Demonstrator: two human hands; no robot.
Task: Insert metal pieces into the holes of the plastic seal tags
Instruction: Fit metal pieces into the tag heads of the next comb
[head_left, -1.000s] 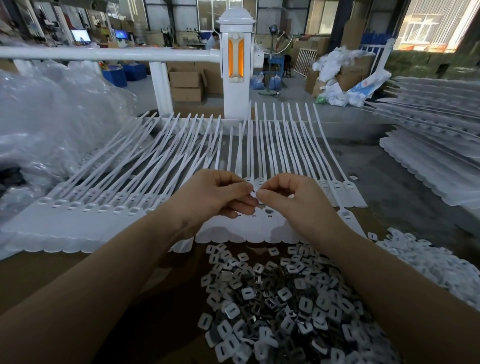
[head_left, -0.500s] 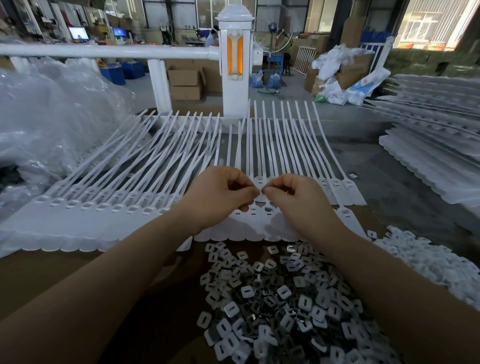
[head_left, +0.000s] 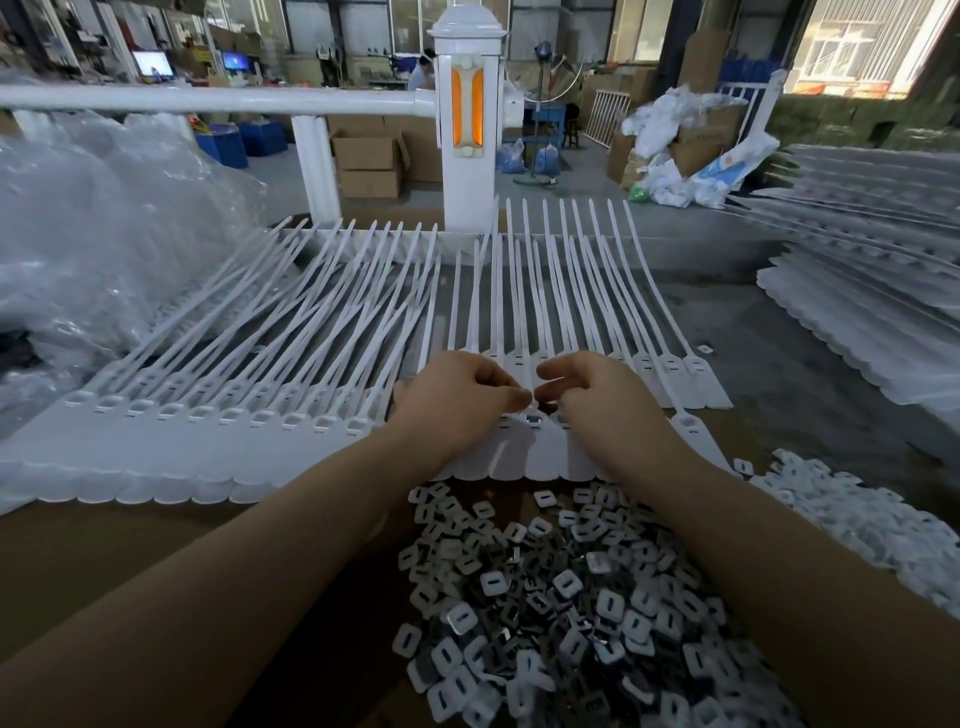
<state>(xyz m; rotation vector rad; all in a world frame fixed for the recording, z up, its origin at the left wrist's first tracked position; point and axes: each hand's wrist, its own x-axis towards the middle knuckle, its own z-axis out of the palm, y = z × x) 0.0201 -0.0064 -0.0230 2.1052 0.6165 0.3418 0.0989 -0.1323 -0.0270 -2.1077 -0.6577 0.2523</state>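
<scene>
White plastic seal tags (head_left: 218, 415) lie side by side in a long row, heads toward me, straps fanning away. A heap of small square metal pieces (head_left: 561, 597) with slots covers the brown cardboard in front of me. My left hand (head_left: 457, 400) and my right hand (head_left: 592, 395) hover fingertip to fingertip over the tag heads in the middle of the row. The left thumb and forefinger pinch something small and pale, too small to identify. The right hand's fingers are curled above a tag head (head_left: 532, 420) that shows a metal insert; what they hold is hidden.
A white fence post (head_left: 470, 124) with an orange reflector and a rail stand behind the tags. Clear plastic bags (head_left: 104, 234) pile at left. Stacked tag sheets (head_left: 862, 291) lie at right, and a heap of small white plastic pieces (head_left: 857, 519) sits at near right.
Both hands have shifted slightly toward me and lower over the tag heads. The fingertips stay close together throughout.
</scene>
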